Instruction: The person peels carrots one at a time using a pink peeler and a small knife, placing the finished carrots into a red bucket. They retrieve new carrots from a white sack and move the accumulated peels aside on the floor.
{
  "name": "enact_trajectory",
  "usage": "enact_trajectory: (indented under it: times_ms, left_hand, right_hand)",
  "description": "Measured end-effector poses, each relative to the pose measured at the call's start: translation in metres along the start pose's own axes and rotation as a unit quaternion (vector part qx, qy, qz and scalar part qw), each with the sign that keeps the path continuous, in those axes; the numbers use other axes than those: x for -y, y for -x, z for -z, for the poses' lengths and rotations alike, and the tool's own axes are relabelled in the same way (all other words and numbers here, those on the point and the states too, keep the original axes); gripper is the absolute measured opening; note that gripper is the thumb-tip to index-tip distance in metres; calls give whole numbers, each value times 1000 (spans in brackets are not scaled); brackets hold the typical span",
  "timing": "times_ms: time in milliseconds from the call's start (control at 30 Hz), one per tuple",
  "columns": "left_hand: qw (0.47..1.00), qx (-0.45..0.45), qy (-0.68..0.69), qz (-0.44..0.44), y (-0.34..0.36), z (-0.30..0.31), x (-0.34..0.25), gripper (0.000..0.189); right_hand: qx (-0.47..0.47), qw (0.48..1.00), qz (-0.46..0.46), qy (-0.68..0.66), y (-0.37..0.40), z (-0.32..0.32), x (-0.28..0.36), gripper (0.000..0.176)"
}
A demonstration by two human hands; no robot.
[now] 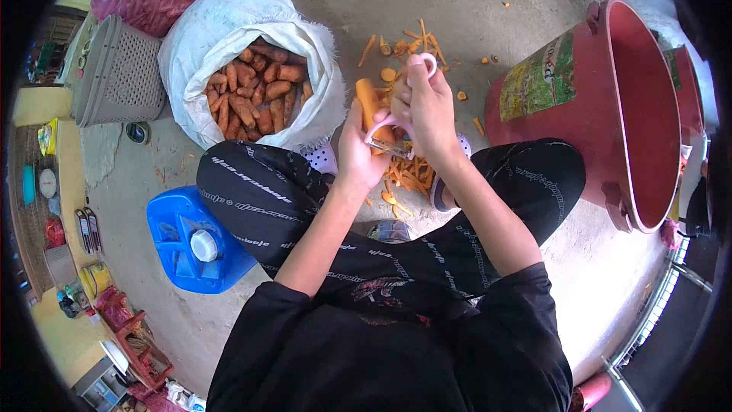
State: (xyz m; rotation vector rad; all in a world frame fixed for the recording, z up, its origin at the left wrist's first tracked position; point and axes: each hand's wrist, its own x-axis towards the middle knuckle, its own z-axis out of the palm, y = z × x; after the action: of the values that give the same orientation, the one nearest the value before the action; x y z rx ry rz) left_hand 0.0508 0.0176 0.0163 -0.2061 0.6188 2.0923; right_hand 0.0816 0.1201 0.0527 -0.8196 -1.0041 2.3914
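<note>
Carrot: the bright orange carrot (368, 103) is held upright over the floor (366, 0), between the knees.
Left hand (357, 154): closed round the carrot's lower end.
Right hand (427, 107): gripping a pink peeler (387, 140), blade at the carrot.
Risk: the blade sits near the left thumb; a slip would likely nick it.
Around: peelings (412, 175) below, sack (221, 23) of carrots left, red bucket (579, 114) right.
</note>
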Motion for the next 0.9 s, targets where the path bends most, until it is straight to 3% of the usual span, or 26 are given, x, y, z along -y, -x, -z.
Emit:
enact_trajectory:
  times_ms: [100,167,300,367,433,467,533,633,733,867,900]
  left_hand:
    - [999,45,0,-3,-2,19,5,26]
    - [998,64,-10,-2,-8,23,3,24]
    - [1000,11,1,1,-5,16,2,24]
    - [997,-3,-72,2,6,-1,2,25]
    - [999,-1,-15,39,8,13,14,25]
    - [998,2,12,57,6,18,20,25]
    - [998,-17,-31,47,7,19,22,28]
    - [992,14,-123,17,4,21,18,33]
    - [972,24,-227,48,15,12,16,37]
    - [974,-22,-227,-3,7,8,18,38]
    - [975,-30,-218,7,7,8,17,37]
  right_hand:
    - [81,996,-7,34,0,-1,3,19]
    - [68,997,-18,38,-8,0,2,19]
    - [49,997,-61,24,-15,2,-4,19]
    - [39,998,-8,45,-20,4,-2,19]
    - [1,999,16,41,-29,0,13,19]
    - [41,998,20,41,-40,8,15,20]
    - [33,996,6,85,-45,9,17,22]
    - [29,999,45,7,-67,24,10,24]
    - [-57,993,107,17,-106,41,13,25]
    - [-50,937,142,314,-117,59,19,21]
    - [-49,944,151,289,-111,57,20,20]
